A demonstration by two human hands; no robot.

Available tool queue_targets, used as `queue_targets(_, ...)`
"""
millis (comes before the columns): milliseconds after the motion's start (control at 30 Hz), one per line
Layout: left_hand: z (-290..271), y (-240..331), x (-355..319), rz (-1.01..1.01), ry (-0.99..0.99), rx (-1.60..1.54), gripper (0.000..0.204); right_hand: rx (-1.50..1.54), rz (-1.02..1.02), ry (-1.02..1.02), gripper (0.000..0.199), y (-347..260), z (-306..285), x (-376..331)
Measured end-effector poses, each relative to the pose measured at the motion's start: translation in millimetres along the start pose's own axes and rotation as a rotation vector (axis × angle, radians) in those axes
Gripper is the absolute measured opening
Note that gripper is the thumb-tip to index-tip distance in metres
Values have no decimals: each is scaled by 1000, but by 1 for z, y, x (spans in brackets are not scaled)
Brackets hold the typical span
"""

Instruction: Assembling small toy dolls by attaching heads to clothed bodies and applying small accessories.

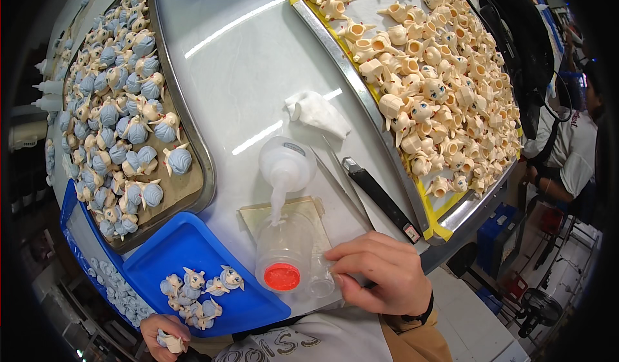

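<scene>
At the lower left, my left hand [164, 337] is closed around a small doll head [173, 342], cream with blue-grey hair. My right hand [387, 275] is bent at the near edge of the table, thumb and fingertips at the side of a small clear cup [321, 287], seemingly gripping it. Left of that cup is a clear container [282, 243] with a red round face [282, 277] toward me. Behind it stands a white squeeze bottle [287, 162] with its nozzle pointing my way. Several blue-haired doll heads [193, 297] lie in a blue tray [258, 307] beside my left hand.
A metal tray [210, 175] of blue-haired heads stands at left. At right, a yellow-taped metal tray [367, 81] holds many hairless cream heads. Between them lie a crumpled white cloth [317, 114], tweezers [345, 185] and a black-handled cutter [380, 197]. A person [564, 149] is at far right.
</scene>
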State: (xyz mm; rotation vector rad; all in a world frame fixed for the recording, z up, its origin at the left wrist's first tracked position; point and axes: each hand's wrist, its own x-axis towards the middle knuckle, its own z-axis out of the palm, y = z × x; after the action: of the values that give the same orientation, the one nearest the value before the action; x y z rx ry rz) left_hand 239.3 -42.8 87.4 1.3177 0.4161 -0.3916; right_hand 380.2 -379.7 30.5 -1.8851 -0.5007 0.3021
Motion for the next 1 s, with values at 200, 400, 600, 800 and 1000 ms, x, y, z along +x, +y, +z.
queue_targets(200, -1, -1, 1, 1, -11, -18, 52, 28, 35, 41, 21, -6, -2, -1)
queue_targets(400, -2, -2, 0, 16, -40, -40, 51, -14, -6, 10, 21, -4, -1, -1)
queue_targets(600, 0, -1, -2, 17, -24, -45, 51, -55, -32, 18, 19, -5, 2, -1)
queue_targets(800, -1, -2, -4, 16, -19, -40, 52, -103, -41, 10, 18, -6, 3, -1)
queue_targets(1000, -1, -3, -5, 12, -7, -43, 52, -120, -39, 14, 17, -7, 3, 0)
